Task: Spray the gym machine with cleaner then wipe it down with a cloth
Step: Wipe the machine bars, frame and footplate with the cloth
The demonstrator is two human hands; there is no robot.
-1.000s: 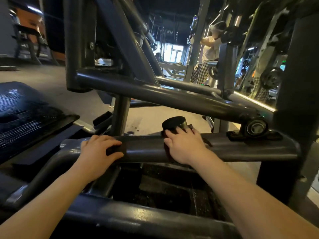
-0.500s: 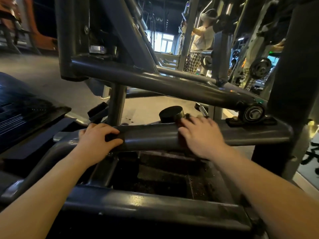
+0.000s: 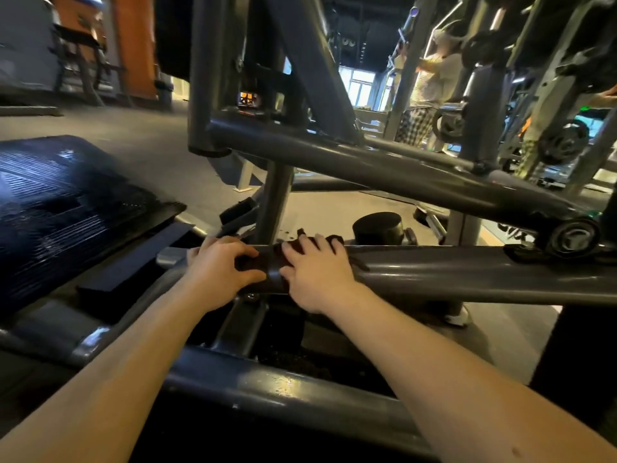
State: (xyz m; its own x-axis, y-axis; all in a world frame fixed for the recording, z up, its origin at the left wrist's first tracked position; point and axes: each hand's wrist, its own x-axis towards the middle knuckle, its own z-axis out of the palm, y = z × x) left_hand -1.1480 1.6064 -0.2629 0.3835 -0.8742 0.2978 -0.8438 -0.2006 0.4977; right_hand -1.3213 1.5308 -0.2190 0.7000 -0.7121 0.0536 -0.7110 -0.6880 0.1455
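The gym machine is a frame of thick grey steel tubes; its horizontal bar (image 3: 467, 275) crosses the middle of the view. My left hand (image 3: 222, 267) curls over the bar's left end, fingers and thumb pinching a dark cloth (image 3: 249, 264) against the tube. My right hand (image 3: 317, 270) lies right beside it with fingers spread flat, pressing more dark cloth (image 3: 335, 240) onto the top of the bar. Only the edges of the cloth show around my fingers. No spray bottle is in view.
A black round cap (image 3: 377, 225) stands just behind the bar, right of my hands. A sloping tube (image 3: 384, 172) runs above them, and a black ribbed footplate (image 3: 66, 202) lies at left. Another tube (image 3: 267, 385) crosses under my forearms. A person (image 3: 430, 95) stands in the back.
My right hand slid left along the bar with the cloth, from beside the black cap to right next to my left hand. The left hand kept its place.
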